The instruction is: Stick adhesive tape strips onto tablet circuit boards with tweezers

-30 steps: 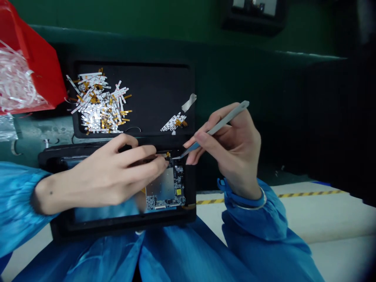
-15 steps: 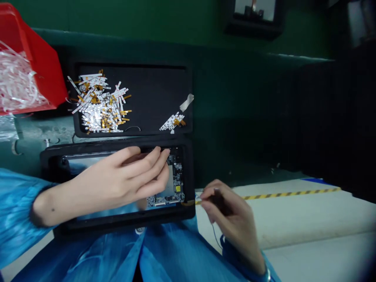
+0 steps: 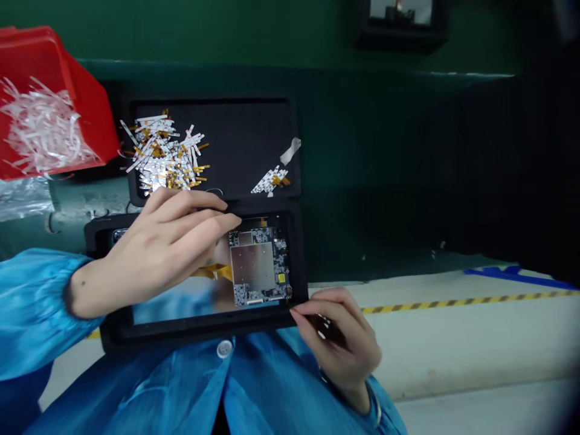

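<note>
A black foam tray (image 3: pixel 199 329) in front of me holds an opened flat device with a shiny panel (image 3: pixel 172 311) and a green-grey circuit board (image 3: pixel 283 263). An orange flex cable (image 3: pixel 217 271) runs from the board's left side under my left hand. My left hand (image 3: pixel 158 248) spreads over the left part of the device, fingers stretched toward the tray's far edge. At the tray's near right corner, my right hand (image 3: pixel 344 338) is closed in a pinch by the board's corner. What its fingertips hold is too small to name; small whitish bits show inside its curled fingers.
Behind lies a second black tray (image 3: pixel 244 133) with a pile of white and orange flex strips (image 3: pixel 167 151), plus a smaller bunch (image 3: pixel 272 180). A red bin (image 3: pixel 86 103) of clear strips stands left. Another black tray (image 3: pixel 401 39) sits far back.
My left hand has drawn back leftward, uncovering the circuit board and the orange flex cable. My right hand has come to the tray's near right corner. The view has shifted slightly.
</note>
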Tool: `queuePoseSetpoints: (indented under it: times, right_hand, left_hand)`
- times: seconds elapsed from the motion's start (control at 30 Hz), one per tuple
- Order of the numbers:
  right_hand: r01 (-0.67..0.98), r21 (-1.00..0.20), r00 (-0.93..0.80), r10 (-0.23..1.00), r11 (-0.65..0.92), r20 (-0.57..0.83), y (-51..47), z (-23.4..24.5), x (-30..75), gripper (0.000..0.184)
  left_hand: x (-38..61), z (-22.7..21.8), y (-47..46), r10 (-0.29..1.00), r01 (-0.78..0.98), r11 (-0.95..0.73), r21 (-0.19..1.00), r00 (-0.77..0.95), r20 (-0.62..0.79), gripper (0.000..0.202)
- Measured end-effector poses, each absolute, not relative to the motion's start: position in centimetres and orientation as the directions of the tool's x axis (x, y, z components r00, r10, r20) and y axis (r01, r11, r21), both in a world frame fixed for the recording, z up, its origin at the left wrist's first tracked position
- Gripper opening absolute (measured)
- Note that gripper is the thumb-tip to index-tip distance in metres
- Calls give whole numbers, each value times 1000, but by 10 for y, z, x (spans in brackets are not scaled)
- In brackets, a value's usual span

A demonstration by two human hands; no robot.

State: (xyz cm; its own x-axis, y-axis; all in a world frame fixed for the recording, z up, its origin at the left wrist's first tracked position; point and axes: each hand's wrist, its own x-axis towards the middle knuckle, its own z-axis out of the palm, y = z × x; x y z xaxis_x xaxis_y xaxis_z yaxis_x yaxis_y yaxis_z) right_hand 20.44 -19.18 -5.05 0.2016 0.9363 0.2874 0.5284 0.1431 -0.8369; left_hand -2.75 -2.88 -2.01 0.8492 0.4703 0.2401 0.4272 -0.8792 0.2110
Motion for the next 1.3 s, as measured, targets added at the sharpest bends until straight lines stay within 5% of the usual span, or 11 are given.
queuePoseSetpoints:
  times: [0.13, 0.33, 0.53, 0.8, 1.0, 1.3]
  right_hand:
    - [650, -702, 76, 894, 292, 442, -192, -56, 205, 15]
    - [729, -448, -242, 807, 517, 539, -190, -55, 218, 7]
    - [774, -357, -319, 810, 523, 493, -194, -47, 221, 10]
    - [759, -304, -385, 773, 576, 504, -189, -40, 221, 11]
    - [751, -287, -435, 773, 594, 462, -185, -36, 222, 14]
    - [754, -306, -417, 783, 581, 461, -186, -37, 221, 11]
  left_hand:
    - [-34, -19, -29, 438, 400, -895, 197, 871, 223, 26]
    - [-32, -6, -23, 551, 454, -789, 413, 821, 150, 22]
    - [8, -13, -51, 338, 244, -869, 431, 928, 159, 12]
    - [33, -28, -56, 277, 189, -860, 474, 953, 122, 13]
    - [23, -17, -43, 373, 238, -788, 568, 919, 131, 17]
    - [-11, -5, -42, 460, 342, -793, 504, 879, 127, 15]
